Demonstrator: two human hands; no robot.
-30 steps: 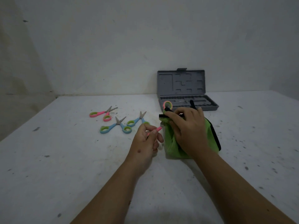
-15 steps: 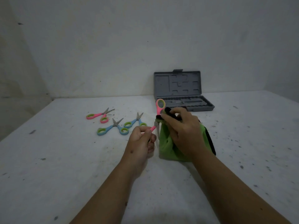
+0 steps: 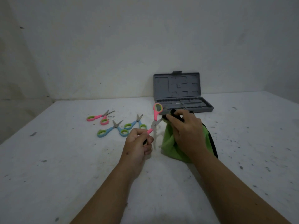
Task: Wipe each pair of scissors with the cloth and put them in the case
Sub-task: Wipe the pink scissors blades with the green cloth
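The left hand (image 3: 137, 143) is curled tight around one pink handle of a pair of scissors (image 3: 155, 125), which stands open above it: the other handle loop rises up and away from the knuckles, and one blade points down just beside the fingers toward the bench (image 3: 64, 159). The second blade reaches across to the right hand (image 3: 186, 128), whose fingers pinch a green cloth (image 3: 169, 147) with a dark edge around it. The rest of the cloth hangs bunched under that palm and rests on the bench.

Beyond the right hand, near the wall, a grey case (image 3: 181, 97) lies open with its lid upright; I cannot tell whether anything lies in its tray. Out past the left hand and further to its left lie three more pairs, all with blades apart: a blue pair (image 3: 135, 124) nearest, another blue pair (image 3: 113, 130) just beside it, and a pink pair with green loops (image 3: 101, 118) furthest off. The bench top is pale and flecked with dark specks.
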